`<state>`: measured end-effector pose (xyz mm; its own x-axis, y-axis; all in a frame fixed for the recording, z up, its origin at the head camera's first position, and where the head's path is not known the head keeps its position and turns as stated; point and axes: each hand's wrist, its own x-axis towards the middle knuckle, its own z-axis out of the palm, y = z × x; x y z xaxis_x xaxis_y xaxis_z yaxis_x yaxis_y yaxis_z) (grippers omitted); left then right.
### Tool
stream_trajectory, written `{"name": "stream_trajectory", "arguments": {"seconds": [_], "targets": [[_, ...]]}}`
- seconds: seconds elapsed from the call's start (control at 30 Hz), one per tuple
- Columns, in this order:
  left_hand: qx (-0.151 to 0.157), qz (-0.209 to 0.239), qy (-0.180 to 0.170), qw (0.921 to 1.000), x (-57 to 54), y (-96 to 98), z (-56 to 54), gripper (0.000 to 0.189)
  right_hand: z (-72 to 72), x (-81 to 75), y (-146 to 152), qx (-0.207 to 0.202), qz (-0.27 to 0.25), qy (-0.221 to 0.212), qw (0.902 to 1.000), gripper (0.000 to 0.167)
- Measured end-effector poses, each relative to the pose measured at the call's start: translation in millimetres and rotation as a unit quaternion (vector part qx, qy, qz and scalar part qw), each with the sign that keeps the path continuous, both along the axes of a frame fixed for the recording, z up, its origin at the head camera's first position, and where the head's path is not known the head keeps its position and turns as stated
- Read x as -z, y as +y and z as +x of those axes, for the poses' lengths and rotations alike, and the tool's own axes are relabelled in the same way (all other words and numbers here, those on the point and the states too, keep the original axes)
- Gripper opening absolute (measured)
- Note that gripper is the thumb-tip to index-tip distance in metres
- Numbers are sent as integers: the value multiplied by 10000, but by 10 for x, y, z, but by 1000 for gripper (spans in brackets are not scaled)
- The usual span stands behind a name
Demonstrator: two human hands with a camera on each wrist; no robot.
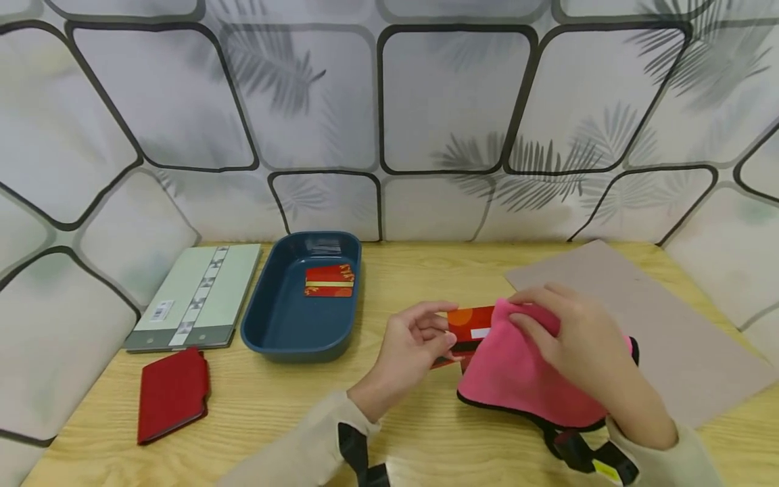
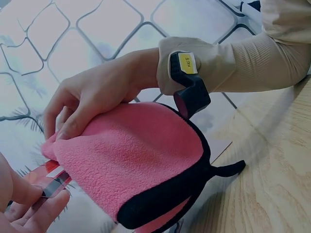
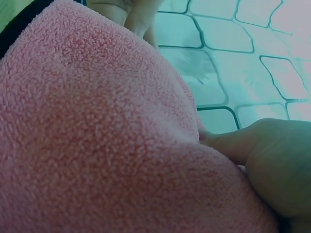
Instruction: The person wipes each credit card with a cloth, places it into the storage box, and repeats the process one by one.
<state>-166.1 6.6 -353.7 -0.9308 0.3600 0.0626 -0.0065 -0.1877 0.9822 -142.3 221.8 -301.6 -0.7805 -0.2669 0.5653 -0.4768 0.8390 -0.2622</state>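
Head view: left hand (image 1: 414, 341) pinches red card (image 1: 470, 318), right hand (image 1: 575, 331) pinches pink fleece (image 1: 523, 379), whose soft folds toward tabletop's (image 1: 262, 399) right edge might snag it.

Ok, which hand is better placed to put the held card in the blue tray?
Left, I'd say: the left hand pinches the card and is nearer the tray. The right hand grips the pink cloth, farther off.

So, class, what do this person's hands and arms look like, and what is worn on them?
The left hand and right hand are ungloved. Long cream sleeves reach both wrists, each bearing a black wrist device; the right one carries a yellow label with dark print.
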Motion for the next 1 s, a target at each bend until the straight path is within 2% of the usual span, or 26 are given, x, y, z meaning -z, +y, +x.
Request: {"name": "stream_trajectory", "arguments": {"seconds": [0.3,0.47,0.63,0.7,0.83,1.0], "targets": [[5,-66,182,9998,-5,15,-4,37,23,14,72,191,30,0,9998,26],[73,-147,305,9994,-6,65,22,36,36,37,19,132,196,207,9995,23],[232,-97,120,9996,49,96,56,37,77,94,-117,-62,291,347,9990,24],[298,-165,70,9994,67,90,67,37,93,119,-198,-211,259,299,9990,24],[325,-399,305,9982,70,60,55,39,94,139,-334,-388,110,89,9991,23],[401,-440,496,9970,38,54,17,40,82,107,-359,-284,15,-74,9996,24]]}}
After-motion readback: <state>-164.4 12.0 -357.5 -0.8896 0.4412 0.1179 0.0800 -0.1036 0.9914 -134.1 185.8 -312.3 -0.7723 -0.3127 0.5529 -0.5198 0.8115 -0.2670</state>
